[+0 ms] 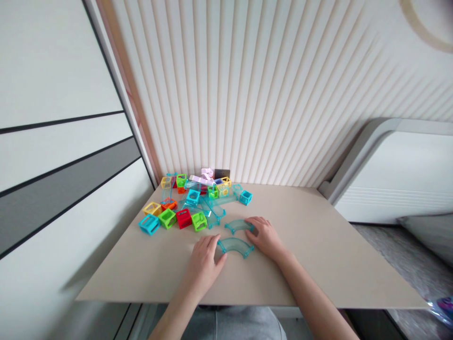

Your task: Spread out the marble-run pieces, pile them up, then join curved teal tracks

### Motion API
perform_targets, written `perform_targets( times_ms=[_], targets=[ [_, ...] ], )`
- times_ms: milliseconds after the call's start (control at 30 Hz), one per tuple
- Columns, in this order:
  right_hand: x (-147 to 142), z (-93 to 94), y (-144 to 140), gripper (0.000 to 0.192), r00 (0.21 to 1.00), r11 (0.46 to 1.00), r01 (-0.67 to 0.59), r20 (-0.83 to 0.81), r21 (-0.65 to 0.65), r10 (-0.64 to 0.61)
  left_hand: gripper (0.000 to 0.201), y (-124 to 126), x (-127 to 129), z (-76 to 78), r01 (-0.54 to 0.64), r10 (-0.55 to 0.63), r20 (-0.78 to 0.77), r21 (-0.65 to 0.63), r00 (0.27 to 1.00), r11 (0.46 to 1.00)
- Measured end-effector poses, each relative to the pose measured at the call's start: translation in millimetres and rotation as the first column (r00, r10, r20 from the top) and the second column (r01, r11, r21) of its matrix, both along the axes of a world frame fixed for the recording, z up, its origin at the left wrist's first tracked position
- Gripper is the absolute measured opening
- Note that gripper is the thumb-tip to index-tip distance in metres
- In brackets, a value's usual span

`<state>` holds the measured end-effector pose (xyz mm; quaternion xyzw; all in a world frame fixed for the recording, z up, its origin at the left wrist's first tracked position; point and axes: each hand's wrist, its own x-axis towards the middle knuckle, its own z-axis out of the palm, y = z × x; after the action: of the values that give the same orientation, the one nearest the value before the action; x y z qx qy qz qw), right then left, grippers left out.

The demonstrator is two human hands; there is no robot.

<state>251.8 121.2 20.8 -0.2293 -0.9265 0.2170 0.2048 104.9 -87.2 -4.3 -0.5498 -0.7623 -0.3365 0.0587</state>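
Note:
Two curved clear teal track pieces lie on the beige table (318, 255). My left hand (203, 262) rests flat on the table, its fingertips touching the left end of the nearer curved piece (235, 245). My right hand (265, 236) lies palm down at that piece's right end, fingers reaching the right end of the farther curved piece (238, 225). Neither hand lifts anything.
A pile of small coloured open cubes (184, 212) and clear teal track parts (212, 208) covers the table's far left, near the ribbed wall. A white cabinet panel stands at the left. A bed headboard (389, 174) is to the right.

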Motion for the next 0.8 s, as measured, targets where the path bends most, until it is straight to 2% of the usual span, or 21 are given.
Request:
perform_targets(
  times_ms=[133, 233, 300, 467, 633, 800],
  targets=[
    [4, 2.2, -3, 0.027, 0.994, 1.000, 0.001, -0.105, -0.010, -0.002, 0.057, -1, -1, -5.9, -0.003, 0.003, 0.004, 0.018, 1.000, 1.000],
    [7, 3.6, -19, 0.027, 0.976, 0.995, -0.055, -0.213, -0.082, 0.037, 0.063, -1, -1, -7.4, -0.002, 0.002, 0.022, 0.030, 1.000, 1.000],
    [9, 3.8, -33, 0.028, 0.974, 0.991, -0.080, -0.221, -0.109, 0.054, 0.063, -1, 0, -7.2, -0.012, 0.011, 0.032, 0.034, 0.999, 0.999],
    [12, 1.9, -54, 0.030, 0.979, 0.990, -0.092, -0.189, -0.103, 0.072, 0.055, -3, -1, -4.6, -0.024, 0.021, 0.063, 0.046, 0.998, 0.999],
    [16, 0.3, -54, 0.029, 0.980, 0.992, -0.088, -0.186, -0.095, 0.069, 0.038, -2, -1, -2.1, -0.015, 0.013, 0.051, 0.055, 0.999, 0.998],
    [23, 0.0, -56, 0.034, 0.981, 0.993, -0.070, -0.185, -0.098, 0.050, 0.037, -1, 0, -1.4, -0.023, 0.022, 0.036, 0.041, 0.999, 0.999]
  ],
)
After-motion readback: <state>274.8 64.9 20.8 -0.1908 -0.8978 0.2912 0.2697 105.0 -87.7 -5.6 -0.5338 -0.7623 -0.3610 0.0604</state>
